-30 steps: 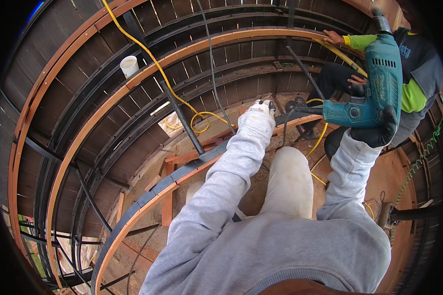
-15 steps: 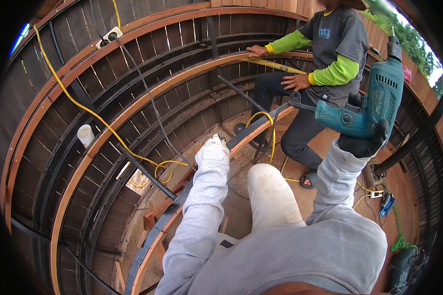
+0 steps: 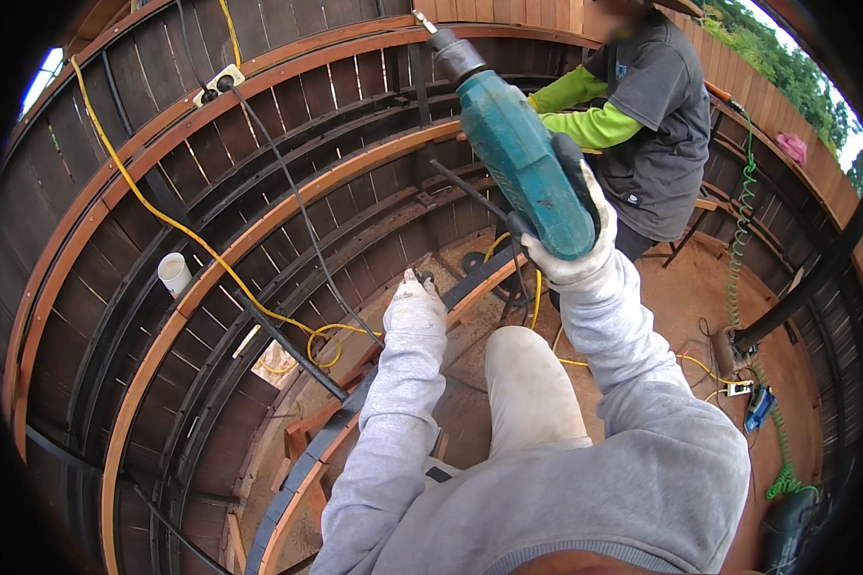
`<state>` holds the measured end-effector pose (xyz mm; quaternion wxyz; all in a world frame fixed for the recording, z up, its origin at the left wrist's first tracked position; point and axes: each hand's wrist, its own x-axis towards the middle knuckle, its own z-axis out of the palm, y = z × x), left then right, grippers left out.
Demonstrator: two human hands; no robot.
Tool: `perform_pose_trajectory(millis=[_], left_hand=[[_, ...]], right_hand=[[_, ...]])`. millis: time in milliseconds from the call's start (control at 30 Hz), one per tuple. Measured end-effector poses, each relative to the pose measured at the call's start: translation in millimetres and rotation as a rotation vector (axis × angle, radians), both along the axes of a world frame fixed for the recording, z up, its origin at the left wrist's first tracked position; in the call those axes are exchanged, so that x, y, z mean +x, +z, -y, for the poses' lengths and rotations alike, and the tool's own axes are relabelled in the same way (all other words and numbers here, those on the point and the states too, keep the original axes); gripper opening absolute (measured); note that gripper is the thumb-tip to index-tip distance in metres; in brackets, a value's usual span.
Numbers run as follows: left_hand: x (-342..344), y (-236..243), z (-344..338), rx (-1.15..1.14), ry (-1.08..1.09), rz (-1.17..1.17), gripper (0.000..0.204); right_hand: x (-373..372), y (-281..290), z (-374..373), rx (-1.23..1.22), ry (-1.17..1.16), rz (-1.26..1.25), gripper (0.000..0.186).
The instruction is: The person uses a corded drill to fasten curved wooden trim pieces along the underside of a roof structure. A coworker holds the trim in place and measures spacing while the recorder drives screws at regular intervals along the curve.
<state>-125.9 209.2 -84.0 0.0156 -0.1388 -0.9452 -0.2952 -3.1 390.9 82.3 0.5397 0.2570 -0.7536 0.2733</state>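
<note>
right hand (image 3: 599,225) is curled round the teal drill (image 3: 523,158), whose long body leans up and left to its bit (image 3: 425,21), while the left hand (image 3: 416,302), lower and nearer the curved beam (image 3: 479,281), hides whether it grips anything.

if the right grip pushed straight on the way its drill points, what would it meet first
Probably the slatted wooden wall, met by the drill bit. The right grip holds the teal power drill aimed up and left; depth is unclear.
</note>
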Motion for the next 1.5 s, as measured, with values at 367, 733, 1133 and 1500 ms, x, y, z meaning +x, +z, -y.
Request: perform_pose_trajectory(millis=[367,733,1133,1500], left_hand=[[-13.2,-11.1,-4.9,0.099,0.062,-0.080,0.046],[-51.4,28.7,1.5,0.540,0.160,-0.097,0.041],[-66.9,29.2,1.2,-0.036,0.164,0.081,0.053],[-67.4,21.1,3.2,0.120,0.166,0.050,0.052]], right_hand=[[-139.2,-110.3,45.7,0.293,-0.104,0.585,0.080],[-214.7,-137.0,51.0,0.058,-0.113,0.626,0.078],[-231.5,-149.2,49.7,0.107,-0.108,0.601,0.070],[-240.9,-154.9,50.9,0.088,-0.107,0.613,0.076]])
